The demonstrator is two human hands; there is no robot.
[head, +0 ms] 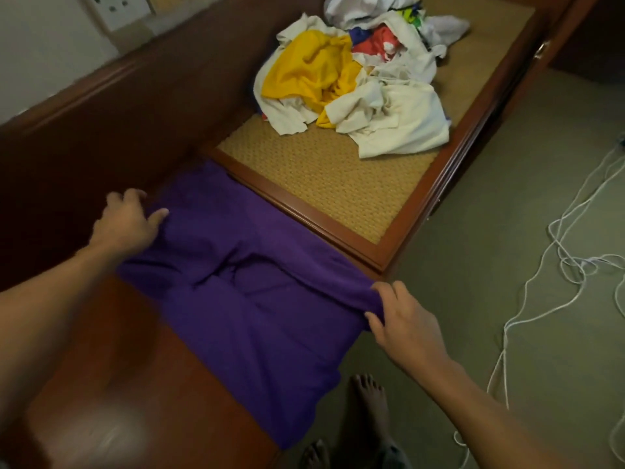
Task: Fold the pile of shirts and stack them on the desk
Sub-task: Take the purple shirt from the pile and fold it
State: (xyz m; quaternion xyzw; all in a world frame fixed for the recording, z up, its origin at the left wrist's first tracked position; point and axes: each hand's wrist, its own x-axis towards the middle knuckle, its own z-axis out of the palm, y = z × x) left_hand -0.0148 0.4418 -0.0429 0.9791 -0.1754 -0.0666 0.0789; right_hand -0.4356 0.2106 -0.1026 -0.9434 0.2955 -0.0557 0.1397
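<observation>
With left hand [126,225] and right hand [404,321] each pinching an edge of the purple shirt [253,299], draw taut, smooth flat on the tabletop [118,353], then fold

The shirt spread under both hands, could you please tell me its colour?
Solid purple shirt, seen in the head view.

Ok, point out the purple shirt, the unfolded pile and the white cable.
purple cloth shirt [257,299]: head view, flat middle.
crumpled white-and-yellow shirt pile [406,120]: head view, front cream shirt.
thin white cable [581,264]: head view, floor tangle.
</observation>
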